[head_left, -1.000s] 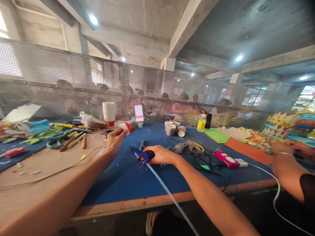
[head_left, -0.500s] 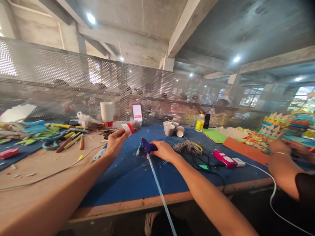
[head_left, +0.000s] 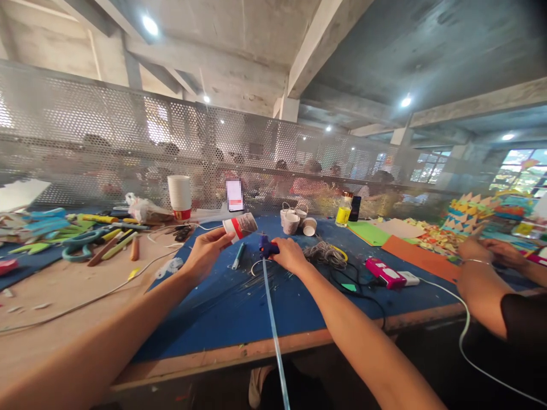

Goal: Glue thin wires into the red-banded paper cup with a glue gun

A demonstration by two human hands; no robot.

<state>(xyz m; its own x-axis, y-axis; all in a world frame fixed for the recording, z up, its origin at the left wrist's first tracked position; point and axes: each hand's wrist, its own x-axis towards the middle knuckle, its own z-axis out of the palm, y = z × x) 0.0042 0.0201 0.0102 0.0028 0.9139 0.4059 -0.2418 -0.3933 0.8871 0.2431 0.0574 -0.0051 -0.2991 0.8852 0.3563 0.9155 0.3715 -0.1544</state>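
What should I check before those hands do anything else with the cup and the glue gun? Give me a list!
1. Left hand gripping the paper cup: ok.
2. Right hand gripping the glue gun: ok.
3. Glue stick in the gun: ok, a long end sticks out.
4. Gun apart from the cup: ok.
5. Nothing lying between the hands: not ok, a teal tool is there.
6. Gun hot: cannot tell.
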